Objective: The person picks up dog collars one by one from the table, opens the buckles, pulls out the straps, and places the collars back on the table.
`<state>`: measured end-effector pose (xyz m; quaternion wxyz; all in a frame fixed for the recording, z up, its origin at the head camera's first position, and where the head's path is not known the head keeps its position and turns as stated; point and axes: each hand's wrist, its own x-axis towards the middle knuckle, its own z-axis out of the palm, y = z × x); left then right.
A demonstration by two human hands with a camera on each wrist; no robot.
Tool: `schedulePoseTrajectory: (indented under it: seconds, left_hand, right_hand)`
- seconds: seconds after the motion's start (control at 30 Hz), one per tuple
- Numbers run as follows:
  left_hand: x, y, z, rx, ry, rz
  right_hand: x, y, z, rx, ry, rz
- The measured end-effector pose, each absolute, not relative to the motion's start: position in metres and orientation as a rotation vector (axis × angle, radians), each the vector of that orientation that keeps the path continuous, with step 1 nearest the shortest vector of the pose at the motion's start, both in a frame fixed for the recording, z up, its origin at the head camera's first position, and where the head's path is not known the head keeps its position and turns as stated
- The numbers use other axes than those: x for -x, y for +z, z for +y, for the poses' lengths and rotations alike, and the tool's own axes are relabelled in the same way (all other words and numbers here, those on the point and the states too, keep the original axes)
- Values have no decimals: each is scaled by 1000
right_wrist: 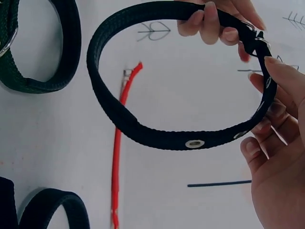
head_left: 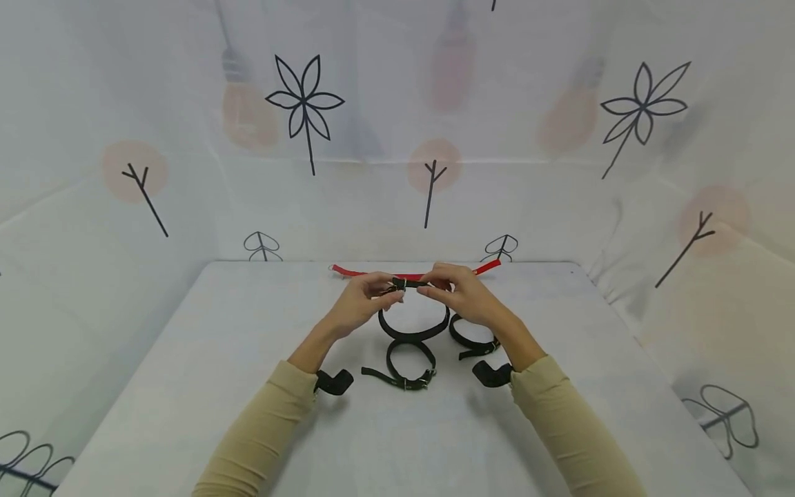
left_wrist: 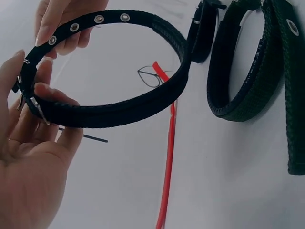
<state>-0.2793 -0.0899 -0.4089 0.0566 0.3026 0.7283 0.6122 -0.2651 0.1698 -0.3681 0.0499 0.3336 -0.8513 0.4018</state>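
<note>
Held up over the bench (head_left: 174,404): a black collar (head_left: 413,337), curved into a wide loop, with the buckle (right_wrist: 263,43) on the side away from the body. Gripped at the buckle by the left hand (head_left: 363,300), between thumb and fingers; pinched on the strap just beside it by the right hand (head_left: 462,293), likewise thumb against fingers. Cannot tell how far threaded through the metal.

Looks light, to judge by the narrow band and the fingertip grip. Probably soft but springy: holds a round curve in the air without collapsing, so should bend readily and push back a little. Appears woven along the edges, hence likely not slippery; smoother and harder at the buckle, so perhaps less sure there. Hardly fragile.

Best taken by the flat of the strap near the eyelets (right_wrist: 194,143) on one side and by the buckle on the other. If taken by the middle of the loop, likely to swing and twist at the ends.

On the bench, nearer the body: a front collar (head_left: 417,384), looped, with tail out to the left. Farther right: a side collar (head_left: 478,351), partly hidden. Beyond, near the far edge: a red strap (right_wrist: 116,162), laid crosswise.
</note>
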Motion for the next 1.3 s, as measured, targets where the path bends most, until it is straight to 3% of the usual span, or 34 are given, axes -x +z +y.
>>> schedulePoseTrajectory:
  seconds: [0.37, 0.63, 1.3]
  left_hand:
    - [282, -403, -85, -1010, 1693, 2273]
    - [284, -404, -100, -861, 1857, 2346]
    - [298, -422, -149, -533, 1906, 2711]
  right_hand:
    - [262, -368, 169, -1013, 1192, -2652]
    - [263, -370, 186, -873, 1041, -2719]
    - [269, -378, 246, -556, 1203, -2613]
